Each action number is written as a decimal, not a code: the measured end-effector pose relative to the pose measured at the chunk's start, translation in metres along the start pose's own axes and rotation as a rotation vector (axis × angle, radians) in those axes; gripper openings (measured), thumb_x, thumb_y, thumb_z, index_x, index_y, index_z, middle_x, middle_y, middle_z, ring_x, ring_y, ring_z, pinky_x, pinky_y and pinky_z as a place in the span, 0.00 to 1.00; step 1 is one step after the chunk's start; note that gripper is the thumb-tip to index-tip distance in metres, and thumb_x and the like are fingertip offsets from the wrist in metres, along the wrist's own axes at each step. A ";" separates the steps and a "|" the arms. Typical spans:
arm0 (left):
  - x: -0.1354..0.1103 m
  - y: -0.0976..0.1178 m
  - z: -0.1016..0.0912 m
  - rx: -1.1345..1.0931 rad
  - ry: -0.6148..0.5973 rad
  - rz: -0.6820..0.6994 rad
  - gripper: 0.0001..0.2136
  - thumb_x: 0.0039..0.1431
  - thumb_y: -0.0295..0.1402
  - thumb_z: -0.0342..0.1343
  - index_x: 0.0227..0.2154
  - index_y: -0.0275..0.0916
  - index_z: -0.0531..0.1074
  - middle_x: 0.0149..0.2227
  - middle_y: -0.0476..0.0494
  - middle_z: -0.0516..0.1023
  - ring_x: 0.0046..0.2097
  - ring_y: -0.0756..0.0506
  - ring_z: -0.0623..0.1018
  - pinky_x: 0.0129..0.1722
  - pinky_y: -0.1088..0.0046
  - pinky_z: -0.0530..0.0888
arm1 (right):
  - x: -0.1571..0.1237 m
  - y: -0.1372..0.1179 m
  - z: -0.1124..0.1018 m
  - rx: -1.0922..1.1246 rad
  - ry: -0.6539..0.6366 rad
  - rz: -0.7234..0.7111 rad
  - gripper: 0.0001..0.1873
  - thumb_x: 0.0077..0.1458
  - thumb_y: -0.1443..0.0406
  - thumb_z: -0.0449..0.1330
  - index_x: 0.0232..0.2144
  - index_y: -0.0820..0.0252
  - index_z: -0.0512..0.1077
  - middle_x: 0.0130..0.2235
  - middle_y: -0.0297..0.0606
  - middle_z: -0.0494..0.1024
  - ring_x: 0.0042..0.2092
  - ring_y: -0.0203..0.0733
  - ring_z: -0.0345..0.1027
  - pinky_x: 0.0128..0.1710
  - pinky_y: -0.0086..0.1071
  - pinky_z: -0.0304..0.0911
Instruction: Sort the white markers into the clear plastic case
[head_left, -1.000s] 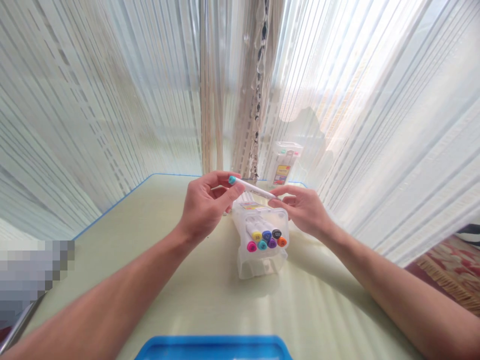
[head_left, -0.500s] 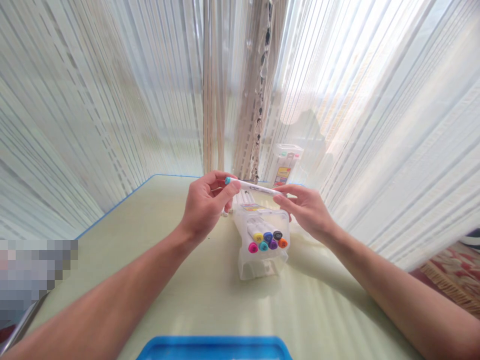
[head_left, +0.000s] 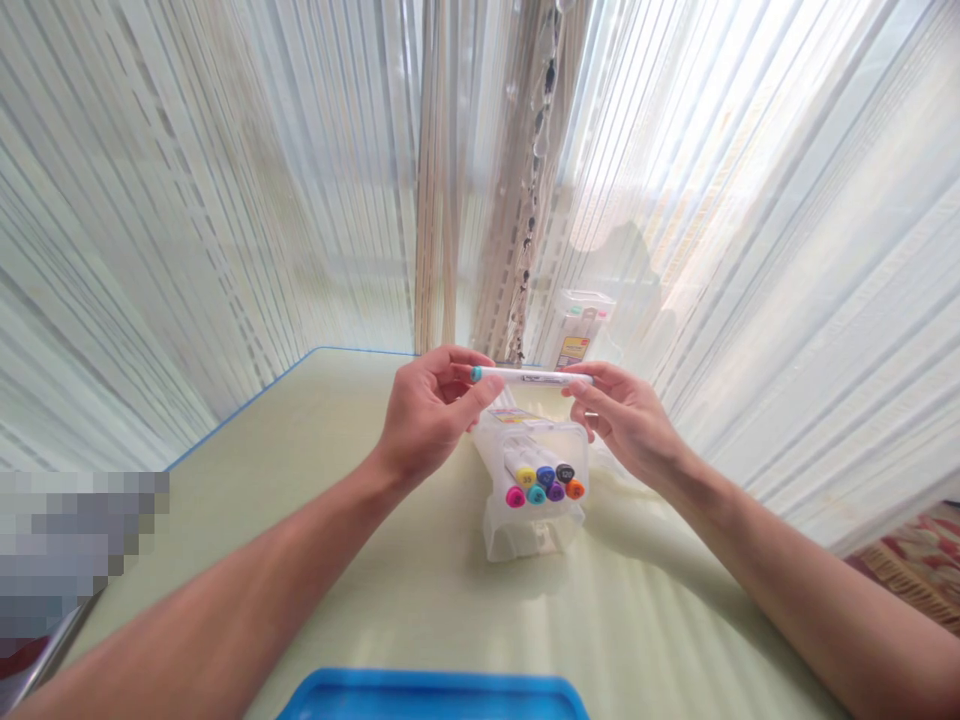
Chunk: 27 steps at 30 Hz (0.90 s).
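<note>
A white marker (head_left: 534,377) with a teal end lies nearly level between my two hands, above the far part of a clear plastic marker case. My left hand (head_left: 442,405) pinches it near the teal end with thumb and fingers. At the opposite end, my right hand (head_left: 626,415) grips it between thumb and fingertips. Below, the clear case (head_left: 501,540) rests on the table, its near end facing me. Several markers (head_left: 545,477) lie inside, showing yellow, blue, black, pink, teal, purple and orange ends, some numbered.
Another clear marker case (head_left: 581,330) stands upright at the table's back, against the pale string curtain (head_left: 360,180). A blue tray edge (head_left: 442,685) shows at the bottom. The pale green table (head_left: 360,590) has a blue rim. A patterned, fringed cloth (head_left: 911,565) is at right.
The marker has turned from slanting to nearly level, still held at both ends. My view has shifted slightly, so most things appear a little farther right.
</note>
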<state>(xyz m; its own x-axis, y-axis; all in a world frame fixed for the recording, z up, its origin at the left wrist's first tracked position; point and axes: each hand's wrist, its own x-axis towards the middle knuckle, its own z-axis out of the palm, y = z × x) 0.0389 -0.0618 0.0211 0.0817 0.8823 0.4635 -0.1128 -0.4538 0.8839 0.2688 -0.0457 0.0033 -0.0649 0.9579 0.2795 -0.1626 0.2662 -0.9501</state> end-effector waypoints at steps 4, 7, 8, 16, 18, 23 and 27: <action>0.001 -0.001 -0.001 -0.008 -0.009 0.001 0.10 0.49 0.30 0.69 0.34 0.35 0.75 0.24 0.52 0.74 0.21 0.54 0.70 0.21 0.77 0.68 | 0.000 0.000 0.000 -0.006 0.004 0.008 0.20 0.44 0.58 0.77 0.37 0.61 0.79 0.30 0.33 0.77 0.22 0.30 0.66 0.16 0.24 0.59; 0.002 -0.002 -0.002 0.000 -0.011 0.003 0.10 0.51 0.31 0.68 0.35 0.35 0.75 0.25 0.52 0.74 0.21 0.54 0.70 0.21 0.77 0.68 | -0.001 -0.001 0.001 -0.007 0.014 0.004 0.20 0.44 0.57 0.77 0.37 0.61 0.79 0.29 0.33 0.76 0.21 0.30 0.66 0.16 0.24 0.59; 0.003 -0.003 -0.003 0.008 -0.011 -0.003 0.10 0.52 0.32 0.68 0.35 0.35 0.75 0.25 0.51 0.74 0.21 0.54 0.69 0.21 0.77 0.68 | -0.001 -0.001 0.000 -0.007 0.021 -0.004 0.20 0.44 0.58 0.77 0.37 0.61 0.79 0.29 0.33 0.76 0.21 0.30 0.66 0.16 0.24 0.58; 0.011 -0.024 -0.012 0.232 -0.093 -0.223 0.15 0.56 0.41 0.65 0.40 0.35 0.76 0.33 0.46 0.77 0.24 0.53 0.72 0.23 0.75 0.70 | -0.001 0.002 -0.001 -0.036 0.051 -0.156 0.15 0.47 0.61 0.75 0.35 0.62 0.79 0.22 0.29 0.73 0.18 0.29 0.62 0.16 0.25 0.57; 0.012 -0.029 -0.015 0.287 -0.153 -0.261 0.17 0.56 0.44 0.64 0.41 0.36 0.76 0.36 0.43 0.79 0.28 0.50 0.75 0.25 0.74 0.71 | -0.003 0.002 0.000 -0.058 0.032 -0.181 0.15 0.47 0.61 0.75 0.35 0.62 0.78 0.22 0.30 0.74 0.18 0.30 0.63 0.17 0.25 0.58; 0.016 -0.036 -0.021 0.352 -0.205 -0.255 0.20 0.56 0.49 0.64 0.43 0.37 0.77 0.40 0.40 0.80 0.35 0.45 0.79 0.30 0.71 0.74 | -0.006 -0.001 0.006 -0.093 -0.013 -0.204 0.16 0.46 0.61 0.76 0.35 0.62 0.77 0.21 0.29 0.74 0.19 0.30 0.63 0.17 0.25 0.59; 0.017 -0.037 -0.023 0.366 -0.197 -0.259 0.23 0.55 0.51 0.64 0.44 0.36 0.77 0.40 0.39 0.80 0.35 0.43 0.79 0.32 0.67 0.76 | -0.007 -0.003 0.008 -0.085 -0.029 -0.199 0.17 0.44 0.62 0.77 0.35 0.62 0.78 0.22 0.29 0.75 0.20 0.30 0.64 0.17 0.24 0.60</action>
<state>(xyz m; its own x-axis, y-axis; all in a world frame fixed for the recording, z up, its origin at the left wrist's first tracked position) 0.0219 -0.0267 -0.0052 0.2512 0.9477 0.1967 0.2888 -0.2674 0.9193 0.2621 -0.0536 0.0052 -0.0684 0.8825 0.4653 -0.0920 0.4589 -0.8837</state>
